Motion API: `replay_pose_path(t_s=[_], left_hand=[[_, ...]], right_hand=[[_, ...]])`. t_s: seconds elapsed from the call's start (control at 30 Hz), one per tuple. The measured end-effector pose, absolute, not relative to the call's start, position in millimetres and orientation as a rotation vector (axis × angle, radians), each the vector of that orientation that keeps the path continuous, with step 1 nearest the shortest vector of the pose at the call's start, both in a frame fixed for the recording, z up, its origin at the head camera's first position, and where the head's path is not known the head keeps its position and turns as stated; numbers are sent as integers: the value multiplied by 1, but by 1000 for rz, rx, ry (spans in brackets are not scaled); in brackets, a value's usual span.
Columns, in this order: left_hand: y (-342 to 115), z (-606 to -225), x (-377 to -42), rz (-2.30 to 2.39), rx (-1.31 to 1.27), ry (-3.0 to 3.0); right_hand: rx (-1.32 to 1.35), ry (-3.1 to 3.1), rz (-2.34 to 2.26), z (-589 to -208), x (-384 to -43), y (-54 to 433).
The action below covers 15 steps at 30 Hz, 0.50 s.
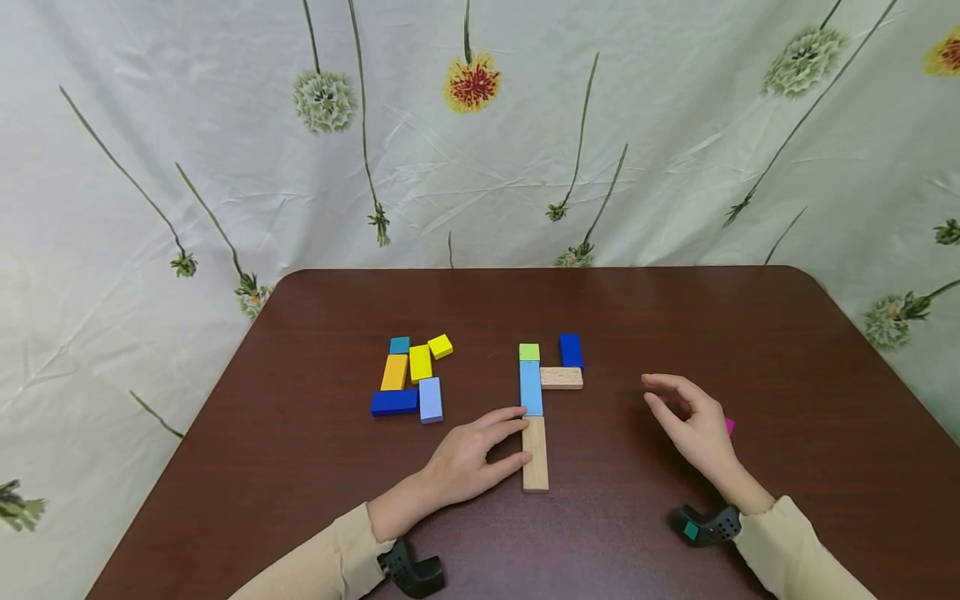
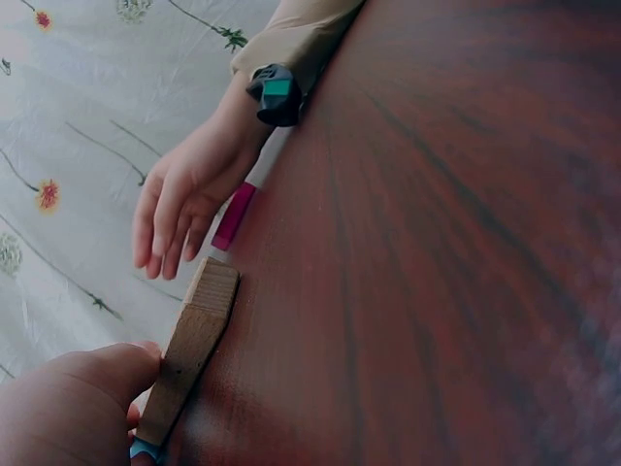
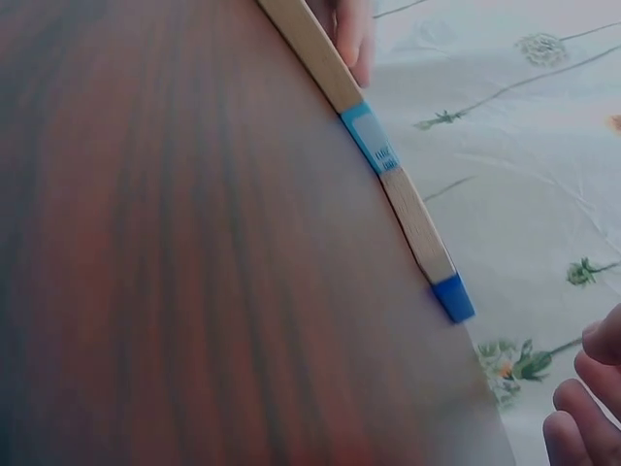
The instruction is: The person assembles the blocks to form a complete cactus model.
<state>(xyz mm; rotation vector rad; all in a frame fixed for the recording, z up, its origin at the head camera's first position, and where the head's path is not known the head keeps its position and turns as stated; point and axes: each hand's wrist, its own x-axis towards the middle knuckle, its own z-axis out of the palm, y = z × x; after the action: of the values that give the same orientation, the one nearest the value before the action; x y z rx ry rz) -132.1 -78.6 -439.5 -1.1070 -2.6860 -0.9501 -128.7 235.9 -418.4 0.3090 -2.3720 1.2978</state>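
My left hand (image 1: 472,458) rests at the left side of a plain wooden block (image 1: 536,458), its fingertips and thumb touching that edge. Beyond it, a light blue block (image 1: 531,387) and a small green block (image 1: 529,352) continue the line. A shorter wooden block (image 1: 561,378) branches to the right, and a dark blue block (image 1: 571,350) adjoins its far side. My right hand (image 1: 693,425) hovers over the table's right part, fingers loosely bent and holding nothing. Partly hidden behind it is a magenta block, plainer in the left wrist view (image 2: 234,217).
Left of the line lies a loose group: a teal block (image 1: 400,345), an orange block (image 1: 394,372), yellow blocks (image 1: 421,365), a dark blue block (image 1: 394,403) and a periwinkle block (image 1: 431,401). The brown table (image 1: 315,500) ends before a flowered cloth (image 1: 225,125).
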Motion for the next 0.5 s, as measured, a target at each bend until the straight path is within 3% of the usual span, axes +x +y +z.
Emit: replay_pose_path(t_s=[0.5], left_hand=[[-79, -440, -132, -943, -1104, -2700]], right_hand=[[313, -2296, 1198, -430, -128, 282]])
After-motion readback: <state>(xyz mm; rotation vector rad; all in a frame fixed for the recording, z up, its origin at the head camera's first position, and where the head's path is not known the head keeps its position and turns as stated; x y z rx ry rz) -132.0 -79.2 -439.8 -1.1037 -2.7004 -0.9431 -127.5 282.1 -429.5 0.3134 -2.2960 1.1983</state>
